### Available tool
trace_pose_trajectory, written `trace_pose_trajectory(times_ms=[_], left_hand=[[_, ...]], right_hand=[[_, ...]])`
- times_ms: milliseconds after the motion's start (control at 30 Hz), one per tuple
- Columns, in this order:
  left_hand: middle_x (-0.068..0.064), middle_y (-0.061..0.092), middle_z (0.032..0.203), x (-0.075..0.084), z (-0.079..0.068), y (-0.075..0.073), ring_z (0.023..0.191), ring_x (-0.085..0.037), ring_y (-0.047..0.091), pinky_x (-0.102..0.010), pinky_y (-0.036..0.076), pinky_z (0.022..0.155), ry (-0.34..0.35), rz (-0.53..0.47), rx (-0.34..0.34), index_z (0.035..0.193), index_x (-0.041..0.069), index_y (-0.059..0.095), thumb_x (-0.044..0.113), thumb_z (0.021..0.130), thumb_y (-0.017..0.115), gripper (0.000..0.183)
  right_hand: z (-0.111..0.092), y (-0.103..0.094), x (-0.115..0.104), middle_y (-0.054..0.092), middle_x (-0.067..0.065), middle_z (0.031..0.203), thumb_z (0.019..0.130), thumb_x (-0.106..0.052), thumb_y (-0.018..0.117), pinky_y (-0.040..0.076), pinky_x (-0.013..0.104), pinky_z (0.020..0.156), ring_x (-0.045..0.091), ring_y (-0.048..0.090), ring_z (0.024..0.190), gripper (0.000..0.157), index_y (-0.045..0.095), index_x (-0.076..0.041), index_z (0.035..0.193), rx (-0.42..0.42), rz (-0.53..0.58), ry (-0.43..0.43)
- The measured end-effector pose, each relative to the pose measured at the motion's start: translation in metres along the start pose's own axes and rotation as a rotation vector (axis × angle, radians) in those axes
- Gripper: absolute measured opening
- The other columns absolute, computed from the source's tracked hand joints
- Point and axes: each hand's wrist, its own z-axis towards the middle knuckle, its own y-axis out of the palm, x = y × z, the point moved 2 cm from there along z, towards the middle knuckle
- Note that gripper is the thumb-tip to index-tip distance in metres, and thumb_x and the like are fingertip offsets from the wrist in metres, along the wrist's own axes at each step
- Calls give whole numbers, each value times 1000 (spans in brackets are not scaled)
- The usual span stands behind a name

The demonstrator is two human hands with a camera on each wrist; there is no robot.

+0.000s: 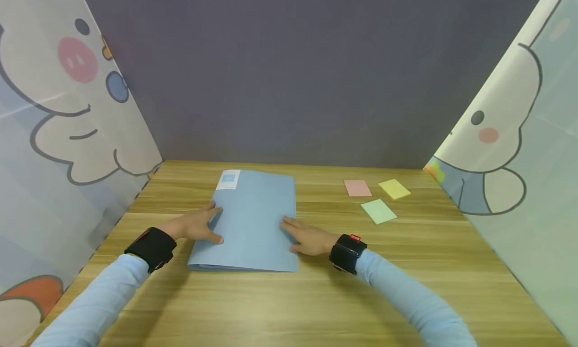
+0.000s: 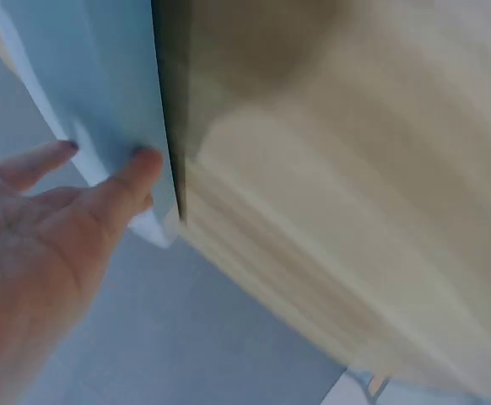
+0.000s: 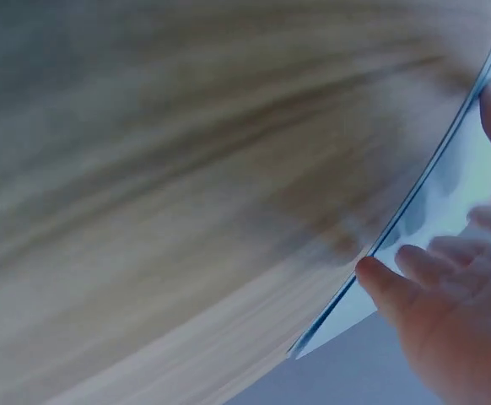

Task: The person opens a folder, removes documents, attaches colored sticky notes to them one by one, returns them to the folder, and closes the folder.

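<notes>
A light-blue file folder (image 1: 255, 216) lies closed on the table, a white label (image 1: 228, 179) at its far left corner. My left hand (image 1: 194, 225) is at the folder's left side, with thumb and fingers spread along that edge. Up close in the left wrist view, fingertips (image 2: 148, 160) touch the blue spine (image 2: 115, 76). On the opposite side, my right hand (image 1: 311, 236) rests with extended fingers over the right edge. The right wrist view shows its fingers (image 3: 385, 283) along the thin edge of the cover (image 3: 338, 316).
Right of the folder lie three sticky-note pads: pink (image 1: 357, 188), yellow (image 1: 395, 189) and pale green (image 1: 378, 211). The wood-grain table (image 1: 253, 307) meets a dark grey panel (image 1: 293, 76) at the back. Cartoon-printed sheets (image 1: 54, 136) stand at both sides.
</notes>
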Motion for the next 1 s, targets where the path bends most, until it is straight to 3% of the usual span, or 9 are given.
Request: trace_pose_trajectory(times_ms=[167, 367, 633, 1000], left_hand=[[-34, 9, 146, 7, 2, 9, 132, -51, 18, -60, 25, 103, 24, 10, 11, 142, -2, 28, 47, 72, 73, 96], [-33, 7, 147, 29, 6, 18, 134, -49, 13, -58, 23, 105, 44, -12, 0, 142, -2, 27, 43, 72, 74, 95], [-36, 12, 145, 66, 7, 36, 134, -47, 17, -55, 24, 107, 52, 98, 9, 139, -5, 31, 45, 73, 72, 93], [-36, 12, 145, 108, 8, 57, 134, -48, 17, -52, 25, 107, 76, 105, -5, 140, -5, 30, 47, 75, 70, 92]], right_hand=[[-3, 0, 7, 18, 16, 151, 90, -22, 57, 21, 42, 112, 30, 17, 140, 59, 32, -4, 141, -51, 19, -8], [-16, -5, 24, 24, 18, 149, 86, -19, 63, 24, 41, 111, 31, 23, 138, 60, 39, -1, 138, -50, -16, -7], [-52, -7, 29, 29, 20, 146, 82, -18, 66, 27, 46, 108, 35, 27, 135, 59, 44, -1, 134, -18, -14, 10], [-98, -1, 46, 33, 23, 143, 78, -15, 69, 30, 51, 104, 41, 31, 131, 59, 47, 3, 130, 18, 12, 18]])
